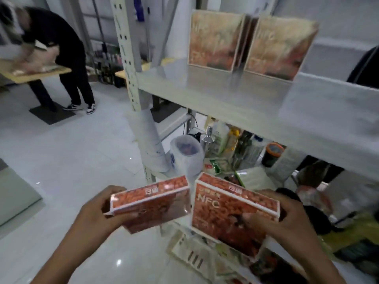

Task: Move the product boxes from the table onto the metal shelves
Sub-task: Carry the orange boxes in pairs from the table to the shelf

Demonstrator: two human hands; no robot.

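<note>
1. The left hand (96, 210) grips one red-orange product box (150, 203); the right hand (287, 220) grips another, marked "NFC" (229, 214).
2. Both are held low in front of the metal shelf (225, 93), which lies above and ahead.
3. Two matching boxes (246, 44) already stand upright there; bare shelf lies to their left, likely nearer the left hand.

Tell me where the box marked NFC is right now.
In the head view, the NFC box is low and right of centre, held in the right hand, beside the box in the left hand, below the shelf.
</note>
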